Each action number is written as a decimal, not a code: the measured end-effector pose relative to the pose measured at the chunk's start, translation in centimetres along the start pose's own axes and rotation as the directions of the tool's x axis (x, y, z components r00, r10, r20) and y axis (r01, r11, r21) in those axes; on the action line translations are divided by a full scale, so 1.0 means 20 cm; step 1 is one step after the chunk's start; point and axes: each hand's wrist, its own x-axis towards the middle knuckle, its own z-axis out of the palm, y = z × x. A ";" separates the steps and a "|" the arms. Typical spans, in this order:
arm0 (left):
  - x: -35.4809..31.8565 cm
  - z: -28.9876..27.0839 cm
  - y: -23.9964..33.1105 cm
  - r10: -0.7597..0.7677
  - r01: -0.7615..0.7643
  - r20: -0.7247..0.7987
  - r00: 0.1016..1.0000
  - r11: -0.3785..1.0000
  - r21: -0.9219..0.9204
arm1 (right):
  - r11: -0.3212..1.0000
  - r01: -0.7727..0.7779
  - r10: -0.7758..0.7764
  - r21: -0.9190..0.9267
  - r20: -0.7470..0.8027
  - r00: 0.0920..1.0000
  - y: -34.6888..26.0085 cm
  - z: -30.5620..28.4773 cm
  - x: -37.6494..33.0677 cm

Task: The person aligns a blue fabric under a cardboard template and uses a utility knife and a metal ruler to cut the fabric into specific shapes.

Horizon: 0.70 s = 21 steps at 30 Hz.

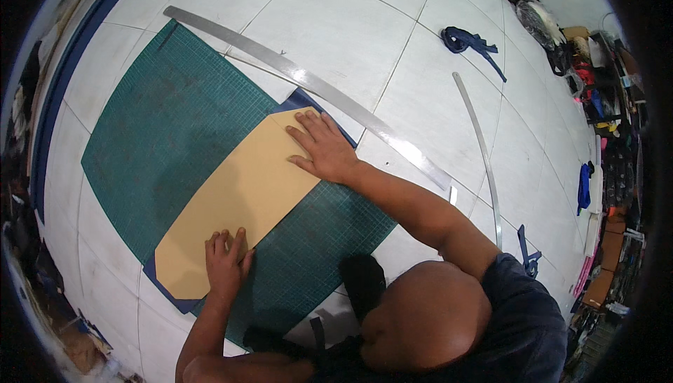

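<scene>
A long tan sheet [231,193] with angled corners, like a card pattern piece, lies diagonally on a green cutting mat [168,109]. Dark blue material [303,99] shows from under both of its ends; the rest of that material is hidden. My left hand [226,260] rests on the sheet's lower edge, fingers stretched out and thumb apart. Near the far upper end, my right hand [324,146] presses flat with its fingers spread. Neither hand is closed around anything.
A long metal ruler [301,74] lies along the mat's far side on white floor tiles [357,32]. Further right are a thin curved metal strip [479,130] and a bundle of dark blue strap [466,41]. Piled goods [610,165] line the right edge.
</scene>
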 end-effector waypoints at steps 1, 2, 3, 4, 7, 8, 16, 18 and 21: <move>0.00 0.01 0.01 0.003 -0.003 -0.014 1.000 1.000 -0.001 | 1.000 -0.005 0.005 -0.003 0.008 1.000 0.00 0.00 0.00; 0.00 0.01 0.00 0.001 -0.001 -0.031 1.000 1.000 0.002 | 1.000 -0.005 0.005 -0.003 0.014 1.000 -0.01 -0.01 0.01; -0.01 0.01 0.00 -0.002 0.002 -0.036 0.999 1.000 -0.005 | 1.000 -0.003 0.003 -0.003 0.022 1.000 -0.01 -0.01 0.01; -0.01 0.02 0.00 -0.007 0.007 -0.042 0.999 1.000 -0.012 | 1.000 -0.007 0.007 -0.022 0.030 1.000 -0.01 -0.01 0.02; -0.02 0.03 0.00 -0.027 0.026 -0.019 0.999 1.000 -0.013 | 0.999 -0.004 0.006 -0.051 0.028 1.000 -0.01 0.00 0.02; -0.02 0.03 -0.02 -0.034 0.034 -0.005 0.999 0.999 -0.002 | 0.997 -0.016 0.018 -0.074 0.029 0.999 -0.03 0.00 0.03; -0.03 0.03 -0.02 -0.038 0.039 -0.028 0.999 0.998 0.042 | 0.856 0.493 -0.507 0.158 0.060 0.860 -0.49 0.03 -0.05; -0.04 0.04 -0.03 -0.079 0.079 -0.049 0.996 0.997 -0.002 | 0.800 0.565 -0.584 0.202 0.042 0.811 -0.64 0.10 -0.09; -0.04 0.02 -0.01 -0.121 0.118 -0.037 0.992 0.989 -0.089 | 0.774 0.608 -0.621 0.177 0.023 0.784 -0.70 0.16 -0.15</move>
